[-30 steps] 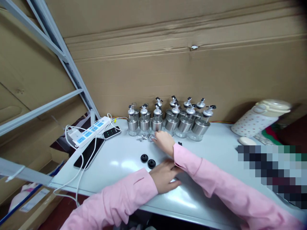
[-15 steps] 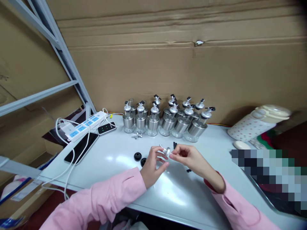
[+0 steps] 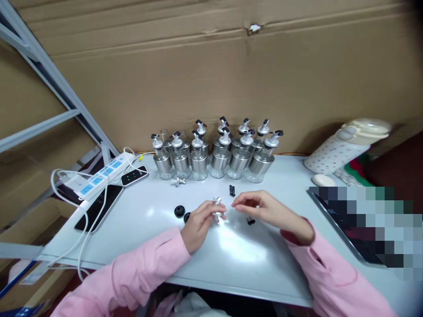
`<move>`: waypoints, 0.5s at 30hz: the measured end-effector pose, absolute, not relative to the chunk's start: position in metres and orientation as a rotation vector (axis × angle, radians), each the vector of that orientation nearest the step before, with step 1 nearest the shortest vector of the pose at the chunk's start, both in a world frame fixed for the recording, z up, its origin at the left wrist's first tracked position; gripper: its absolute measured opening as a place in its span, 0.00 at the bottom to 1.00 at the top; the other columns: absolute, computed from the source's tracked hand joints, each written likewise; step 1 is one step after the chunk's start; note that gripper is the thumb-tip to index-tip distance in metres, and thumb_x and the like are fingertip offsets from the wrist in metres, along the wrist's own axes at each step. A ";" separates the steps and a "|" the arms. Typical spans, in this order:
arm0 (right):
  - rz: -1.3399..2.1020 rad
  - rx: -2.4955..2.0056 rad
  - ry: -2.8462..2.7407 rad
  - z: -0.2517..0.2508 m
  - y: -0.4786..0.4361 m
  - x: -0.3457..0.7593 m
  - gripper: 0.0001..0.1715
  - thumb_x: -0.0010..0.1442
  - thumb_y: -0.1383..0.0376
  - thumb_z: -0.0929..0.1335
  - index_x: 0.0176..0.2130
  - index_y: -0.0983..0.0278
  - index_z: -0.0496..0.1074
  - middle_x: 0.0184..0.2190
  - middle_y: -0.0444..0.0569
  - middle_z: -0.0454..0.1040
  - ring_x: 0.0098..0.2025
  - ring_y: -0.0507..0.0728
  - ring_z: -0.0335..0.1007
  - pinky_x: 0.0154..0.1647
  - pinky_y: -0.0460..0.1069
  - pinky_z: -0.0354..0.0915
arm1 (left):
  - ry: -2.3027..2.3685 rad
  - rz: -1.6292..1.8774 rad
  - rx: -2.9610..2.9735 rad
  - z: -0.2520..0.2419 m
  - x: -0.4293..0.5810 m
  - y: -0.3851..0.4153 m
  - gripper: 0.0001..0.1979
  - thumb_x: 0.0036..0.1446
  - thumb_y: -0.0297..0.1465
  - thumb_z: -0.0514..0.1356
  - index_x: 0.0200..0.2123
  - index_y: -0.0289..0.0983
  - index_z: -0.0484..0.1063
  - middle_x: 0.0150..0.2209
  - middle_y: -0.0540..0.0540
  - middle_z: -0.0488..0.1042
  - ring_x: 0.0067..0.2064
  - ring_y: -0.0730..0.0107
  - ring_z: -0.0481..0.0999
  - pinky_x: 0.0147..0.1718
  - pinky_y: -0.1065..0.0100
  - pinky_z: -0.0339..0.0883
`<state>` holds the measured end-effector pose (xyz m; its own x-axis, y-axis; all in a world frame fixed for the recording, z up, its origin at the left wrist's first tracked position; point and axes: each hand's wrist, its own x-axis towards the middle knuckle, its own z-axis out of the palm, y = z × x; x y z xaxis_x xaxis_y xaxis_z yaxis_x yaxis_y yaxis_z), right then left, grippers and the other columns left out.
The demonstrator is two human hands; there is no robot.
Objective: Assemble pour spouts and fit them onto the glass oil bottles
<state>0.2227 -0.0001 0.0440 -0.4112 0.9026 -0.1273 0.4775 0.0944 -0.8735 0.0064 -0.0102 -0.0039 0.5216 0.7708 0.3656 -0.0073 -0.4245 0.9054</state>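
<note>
My left hand [image 3: 201,222] is closed on a small silver pourer spout [image 3: 218,214], its stem pointing up between the fingers. My right hand [image 3: 259,205] hovers just to the right, thumb and fingers slightly apart and nothing visible between them. Black stoppers [image 3: 179,211] lie on the table left of my left hand, one partly hidden behind it. Another silver spout [image 3: 178,182] rests further back. Small black pieces [image 3: 232,190] lie beyond my hands, and more black pieces [image 3: 251,222] sit beneath my right hand.
Several glass bottles with steel sleeves [image 3: 199,164] and pourer tops stand along the cardboard wall [image 3: 165,79]. At left are a power strip [image 3: 102,176], white cables and a phone [image 3: 99,209]. A dotted flask [image 3: 333,149] and a dark tablet-like device [image 3: 340,229] are at right.
My right hand has let go of the silver spout and drawn back a little to the right. The left hand now grips the spout, turned more upright. The camera view has shifted.
</note>
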 end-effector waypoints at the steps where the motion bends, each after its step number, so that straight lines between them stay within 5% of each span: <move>1: 1.255 -1.373 -1.991 0.042 0.003 0.233 0.17 0.53 0.55 0.66 0.31 0.66 0.75 0.24 0.47 0.72 0.25 0.51 0.62 0.28 0.46 0.59 | 0.625 1.018 1.761 -0.005 0.007 -0.011 0.15 0.64 0.32 0.44 0.43 0.38 0.68 0.43 0.42 0.66 0.39 0.70 0.73 0.36 0.67 0.68; 9: 1.279 -1.486 -2.283 0.021 0.013 0.266 0.08 0.44 0.64 0.70 0.29 0.64 0.77 0.22 0.43 0.66 0.25 0.51 0.59 0.28 0.46 0.57 | 0.636 0.955 1.638 -0.006 0.011 -0.016 0.10 0.58 0.30 0.55 0.44 0.38 0.67 0.45 0.42 0.64 0.43 0.67 0.73 0.42 0.66 0.68; 15: 1.280 -1.480 -2.083 0.029 0.011 0.258 0.11 0.50 0.61 0.67 0.31 0.66 0.73 0.29 0.48 0.73 0.30 0.53 0.67 0.34 0.48 0.62 | 0.641 0.949 1.619 -0.008 0.010 -0.014 0.07 0.59 0.28 0.54 0.42 0.37 0.67 0.44 0.43 0.66 0.42 0.69 0.74 0.43 0.67 0.68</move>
<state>0.2583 0.0111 0.0293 -0.4344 0.8652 -0.2503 0.6142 0.0812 -0.7849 0.0104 -0.0136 -0.0084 0.5328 0.8081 0.2511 -0.0689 -0.2543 0.9647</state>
